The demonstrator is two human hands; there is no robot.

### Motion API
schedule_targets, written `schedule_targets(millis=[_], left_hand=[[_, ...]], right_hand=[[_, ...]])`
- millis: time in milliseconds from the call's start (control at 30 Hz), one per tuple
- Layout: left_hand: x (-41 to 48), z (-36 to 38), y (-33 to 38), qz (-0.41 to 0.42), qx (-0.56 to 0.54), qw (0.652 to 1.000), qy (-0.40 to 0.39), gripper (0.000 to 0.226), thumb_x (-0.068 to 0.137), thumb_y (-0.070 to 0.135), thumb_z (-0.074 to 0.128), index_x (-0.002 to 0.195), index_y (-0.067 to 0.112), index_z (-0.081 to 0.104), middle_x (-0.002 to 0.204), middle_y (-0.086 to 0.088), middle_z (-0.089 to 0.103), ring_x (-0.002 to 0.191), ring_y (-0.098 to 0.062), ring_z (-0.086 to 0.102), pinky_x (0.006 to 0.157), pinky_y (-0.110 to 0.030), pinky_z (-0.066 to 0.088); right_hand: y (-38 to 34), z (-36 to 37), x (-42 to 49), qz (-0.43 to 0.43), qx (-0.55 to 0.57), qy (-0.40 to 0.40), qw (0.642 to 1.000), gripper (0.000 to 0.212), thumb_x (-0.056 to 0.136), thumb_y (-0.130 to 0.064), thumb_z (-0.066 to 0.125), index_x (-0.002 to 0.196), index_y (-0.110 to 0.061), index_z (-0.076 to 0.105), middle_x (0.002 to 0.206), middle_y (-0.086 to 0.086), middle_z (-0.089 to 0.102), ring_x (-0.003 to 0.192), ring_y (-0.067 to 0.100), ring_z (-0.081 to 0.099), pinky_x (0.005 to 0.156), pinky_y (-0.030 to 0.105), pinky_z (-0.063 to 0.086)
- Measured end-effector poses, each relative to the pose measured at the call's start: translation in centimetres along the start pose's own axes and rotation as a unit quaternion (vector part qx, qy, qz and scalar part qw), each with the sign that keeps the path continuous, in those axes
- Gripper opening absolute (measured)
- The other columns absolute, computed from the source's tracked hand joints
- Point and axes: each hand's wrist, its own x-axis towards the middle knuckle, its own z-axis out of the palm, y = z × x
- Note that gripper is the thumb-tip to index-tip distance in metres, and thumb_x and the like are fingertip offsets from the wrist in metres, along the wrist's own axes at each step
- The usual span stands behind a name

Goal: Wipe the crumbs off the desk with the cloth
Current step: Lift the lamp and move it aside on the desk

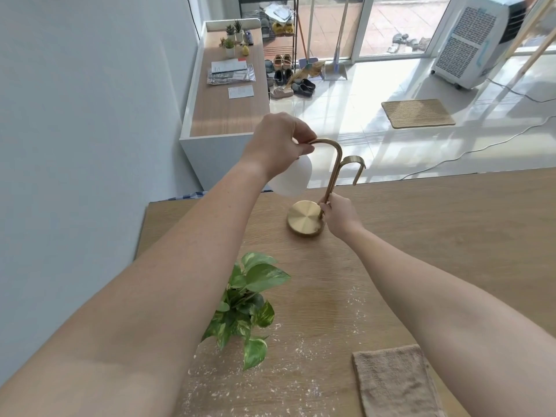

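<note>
Both hands on the brass lamp (333, 176), mid-frame: the left hand (278, 142) pinches the top of its arch, and the right hand (338, 216) has its fingers (326, 206) clenched round the stem just above the base. The cloth (394, 383) lies flat at lower right, untouched. It looks soft, light and limp, so it's best bunched from the middle. Crumbs (301, 353) dust the counter (451, 236) at lower centre, beside the plant (246, 302). There's open room to the right, and the far edge runs close behind the lamp.

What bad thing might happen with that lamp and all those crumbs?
1. The lamp stands near the far edge of the desk. The left hand is high on its curved arm and the right hand low on the stem, so a slipped grip might tip it over, white shade first.
2. The plant sits among the crumbs; wiping with the cloth could knock it.
</note>
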Motion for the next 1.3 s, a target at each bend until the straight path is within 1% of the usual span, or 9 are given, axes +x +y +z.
schedule_targets(millis=[333, 433, 633, 800, 900, 967, 1067, 1133, 1300], left_hand=[[0.0, -0.1, 0.1, -0.009, 0.006, 1.0, 0.005, 0.018, 0.086, 0.019, 0.087, 0.104, 0.025, 0.086, 0.095, 0.009, 0.079, 0.081, -0.002, 0.072, 0.09, -0.037, 0.062], [-0.7, -0.4, 0.1, -0.029, -0.012, 0.999, -0.003, 0.019, 0.088, 0.02, 0.086, 0.106, 0.025, 0.085, 0.092, 0.009, 0.08, 0.085, -0.003, 0.074, 0.091, -0.038, 0.063], [-2.4, -0.9, 1.0, -0.043, -0.025, 0.999, -0.008, 0.024, 0.096, 0.028, 0.079, 0.119, 0.024, 0.08, 0.105, 0.008, 0.08, 0.095, -0.003, 0.072, 0.094, -0.035, 0.06], [-5.1, -1.6, 1.5, -0.063, -0.052, 0.996, -0.022, 0.037, 0.101, 0.04, 0.07, 0.135, 0.026, 0.072, 0.122, 0.008, 0.075, 0.109, -0.012, 0.069, 0.095, -0.035, 0.053], [-7.4, -2.1, 1.6, -0.083, -0.069, 0.994, -0.01, 0.04, 0.102, 0.048, 0.066, 0.135, 0.027, 0.071, 0.123, 0.009, 0.073, 0.106, -0.003, 0.065, 0.09, -0.026, 0.05], [-9.3, -2.5, 1.6, -0.107, -0.082, 0.991, 0.0, 0.04, 0.102, 0.052, 0.064, 0.133, 0.028, 0.072, 0.122, 0.01, 0.072, 0.109, -0.002, 0.063, 0.089, -0.022, 0.048], [-12.8, -3.3, 1.7, -0.128, -0.107, 0.986, 0.013, 0.045, 0.104, 0.056, 0.058, 0.133, 0.024, 0.072, 0.127, 0.005, 0.073, 0.12, -0.01, 0.063, 0.102, -0.031, 0.047], [-15.5, -3.7, 2.2, -0.14, -0.12, 0.983, 0.015, 0.05, 0.106, 0.057, 0.053, 0.137, 0.022, 0.07, 0.135, 0.006, 0.07, 0.123, -0.01, 0.059, 0.106, -0.032, 0.044], [-22.3, -4.3, 3.3, -0.181, -0.14, 0.973, 0.031, 0.065, 0.105, 0.067, 0.043, 0.148, 0.022, 0.061, 0.141, 0.007, 0.064, 0.133, -0.012, 0.053, 0.104, -0.033, 0.036]], right_hand=[[0.1, -0.4, -0.1, 0.01, 0.019, -0.008, 1.0, 0.016, 0.109, -0.022, 0.052, 0.106, -0.019, 0.067, 0.101, 0.001, 0.07, 0.097, 0.026, 0.065, 0.079, 0.037, 0.047], [-0.1, -0.6, -0.3, 0.016, 0.021, -0.031, 0.999, 0.014, 0.108, -0.025, 0.055, 0.113, -0.016, 0.065, 0.111, 0.004, 0.07, 0.101, 0.025, 0.063, 0.081, 0.035, 0.044], [-0.3, -1.4, -1.7, 0.033, 0.028, -0.048, 0.998, 0.039, 0.106, -0.034, 0.057, 0.139, -0.012, 0.055, 0.131, 0.004, 0.065, 0.114, 0.025, 0.061, 0.09, 0.036, 0.046], [-0.1, -2.6, -4.2, 0.037, 0.044, -0.056, 0.997, 0.042, 0.106, -0.04, 0.057, 0.138, -0.013, 0.056, 0.129, 0.002, 0.064, 0.11, 0.021, 0.06, 0.089, 0.037, 0.05], [0.2, -3.4, -6.2, 0.023, 0.051, -0.07, 0.996, 0.044, 0.106, -0.045, 0.056, 0.138, -0.015, 0.059, 0.124, -0.001, 0.062, 0.11, 0.02, 0.059, 0.088, 0.035, 0.046], [0.4, -3.7, -7.6, 0.021, 0.07, -0.08, 0.994, 0.047, 0.105, -0.051, 0.054, 0.137, -0.017, 0.061, 0.128, -0.001, 0.064, 0.11, 0.02, 0.059, 0.093, 0.038, 0.049], [0.7, -4.1, -10.0, 0.022, 0.109, -0.096, 0.989, 0.065, 0.099, -0.067, 0.049, 0.142, -0.02, 0.06, 0.14, 0.002, 0.064, 0.125, 0.024, 0.06, 0.109, 0.054, 0.05], [0.9, -4.1, -11.9, 0.023, 0.132, -0.11, 0.985, 0.08, 0.094, -0.076, 0.045, 0.149, -0.02, 0.056, 0.146, 0.002, 0.062, 0.132, 0.024, 0.058, 0.113, 0.057, 0.046], [0.6, -4.5, -17.0, 0.011, 0.196, -0.133, 0.972, 0.062, 0.106, -0.065, 0.042, 0.148, -0.023, 0.06, 0.137, 0.001, 0.063, 0.126, 0.024, 0.061, 0.105, 0.05, 0.049]])
